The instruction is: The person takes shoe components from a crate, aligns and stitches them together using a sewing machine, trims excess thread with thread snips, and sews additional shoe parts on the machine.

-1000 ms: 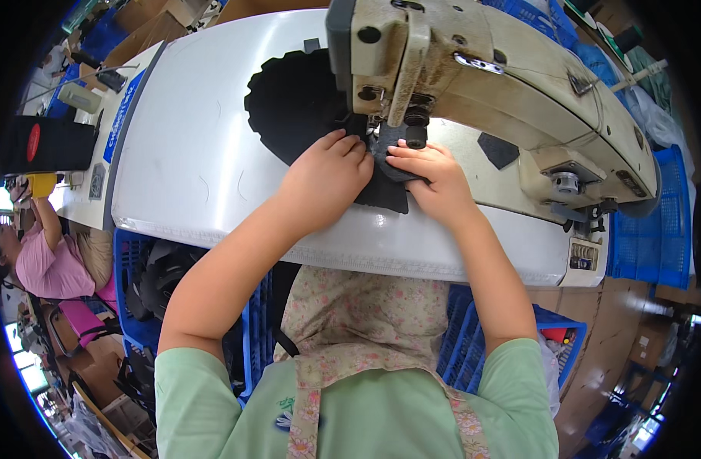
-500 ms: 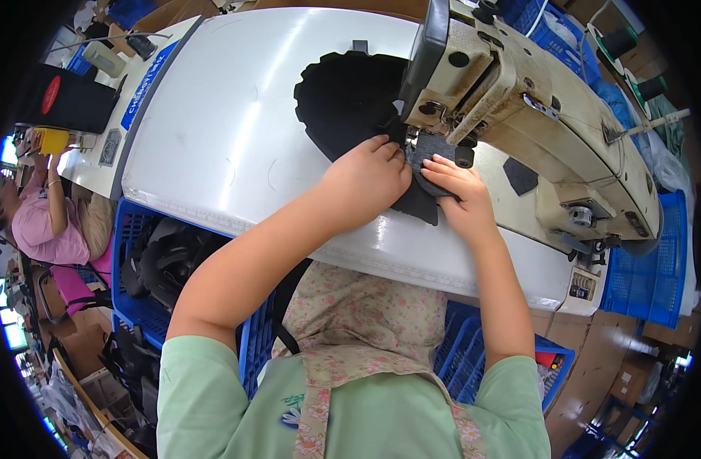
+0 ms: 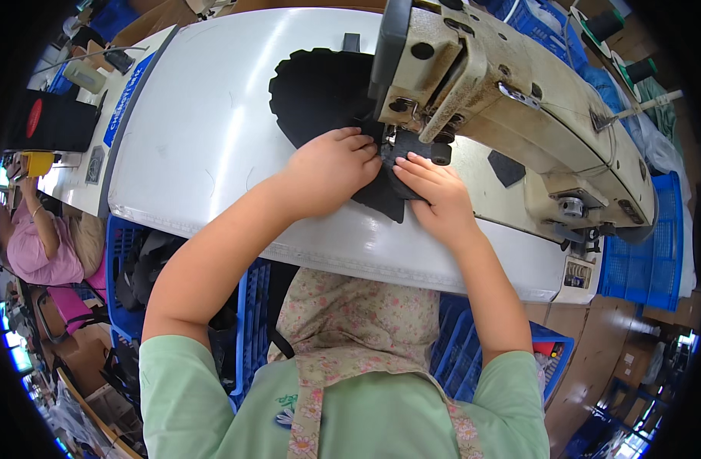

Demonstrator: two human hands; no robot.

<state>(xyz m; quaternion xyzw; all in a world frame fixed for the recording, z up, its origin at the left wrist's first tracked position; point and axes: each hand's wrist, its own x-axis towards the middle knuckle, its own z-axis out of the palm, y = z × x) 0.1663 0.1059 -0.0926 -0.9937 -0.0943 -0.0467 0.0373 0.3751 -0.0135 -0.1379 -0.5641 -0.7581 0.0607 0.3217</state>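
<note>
A black fabric piece [image 3: 320,96] with a notched outer edge lies flat on the white table, partly under the sewing machine head [image 3: 442,84]. My left hand [image 3: 331,170] has its bent fingers together on this fabric, just left of the needle area; its thumb is hidden. Beside the presser foot is a smaller dark grey fabric piece [image 3: 402,149], overlapping the black one. My right hand [image 3: 441,197] rests on it with outstretched fingers lying flat, the thumb near its lower edge. A pointed dark fabric end hangs toward me between my hands.
A loose dark grey patch [image 3: 507,168] lies on the machine bed at right. Blue crates [image 3: 251,329] stand below the table's front edge, and a blue basket [image 3: 641,245] is at far right. Thread spools [image 3: 640,70] stand behind the machine. A co-worker in pink [image 3: 40,245] sits at left.
The table, machine and both hands appear shifted left in the picture, as the view has moved. My hands keep nearly the same place on the fabric beside the needle area.
</note>
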